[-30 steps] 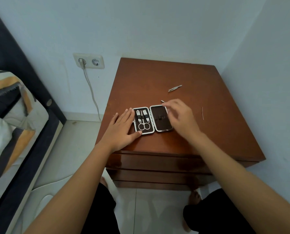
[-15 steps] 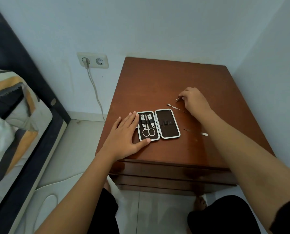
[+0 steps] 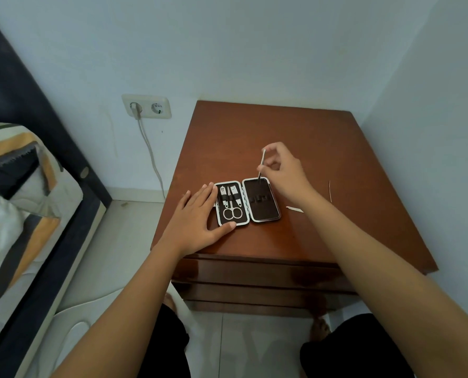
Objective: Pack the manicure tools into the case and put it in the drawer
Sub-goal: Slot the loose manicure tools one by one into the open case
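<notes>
An open brown manicure case [image 3: 264,211] lies flat on the wooden nightstand [image 3: 322,148]. Its left half holds scissors [image 3: 233,211] and two other small tools under straps; its right half is bare. My left hand [image 3: 194,222] rests flat against the case's left edge, thumb at its near corner. My right hand [image 3: 283,170] pinches a thin metal tool [image 3: 261,165], held nearly upright with its lower tip over the top of the case's right half. A thin metal tool [image 3: 330,190] and a small white-tipped tool [image 3: 295,209] lie on the wood to the right.
Closed drawer fronts [image 3: 254,274] run below the nightstand's front edge. A wall socket with a plugged cable [image 3: 145,106] is on the wall to the left. A bed with a striped cover [image 3: 14,192] stands at the left. A wall borders the nightstand's right side.
My right hand picked up the thin metal tool from the wood behind the case and brought it over the case's right half. My left hand has stayed against the case.
</notes>
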### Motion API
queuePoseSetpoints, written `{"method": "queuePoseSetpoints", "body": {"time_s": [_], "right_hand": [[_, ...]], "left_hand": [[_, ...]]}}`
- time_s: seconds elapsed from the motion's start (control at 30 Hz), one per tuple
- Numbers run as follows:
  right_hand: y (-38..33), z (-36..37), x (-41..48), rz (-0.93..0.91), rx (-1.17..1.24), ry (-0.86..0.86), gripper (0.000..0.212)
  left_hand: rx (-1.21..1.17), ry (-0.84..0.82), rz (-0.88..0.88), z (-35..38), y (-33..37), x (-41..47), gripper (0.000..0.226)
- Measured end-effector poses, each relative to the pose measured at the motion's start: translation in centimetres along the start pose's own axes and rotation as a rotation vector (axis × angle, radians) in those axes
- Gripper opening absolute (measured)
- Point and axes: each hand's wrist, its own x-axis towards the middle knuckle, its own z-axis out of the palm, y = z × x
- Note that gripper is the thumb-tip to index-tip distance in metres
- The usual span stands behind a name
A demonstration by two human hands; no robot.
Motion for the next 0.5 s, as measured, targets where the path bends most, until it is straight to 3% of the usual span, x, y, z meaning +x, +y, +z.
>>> {"method": "queuePoseSetpoints", "body": {"time_s": [0.1, 0.33, 0.5], "right_hand": [[0.2, -0.1, -0.1, 0.002, -0.095, -0.147, 0.034], [0.3, -0.4, 0.9, 0.042, -0.170, -0.277, 0.033], [0.8, -0.2, 0.4, -0.010, -0.450, -0.360, 0.038]], "left_hand": [[-0.002, 0.003, -0.001, 0.0, 0.0, 0.0, 0.112], [-0.009, 0.015, 0.002, 0.2, -0.1, 0.1, 0.111], [-0.010, 0.033, 0.002, 0.3, -0.2, 0.1, 0.103]]}}
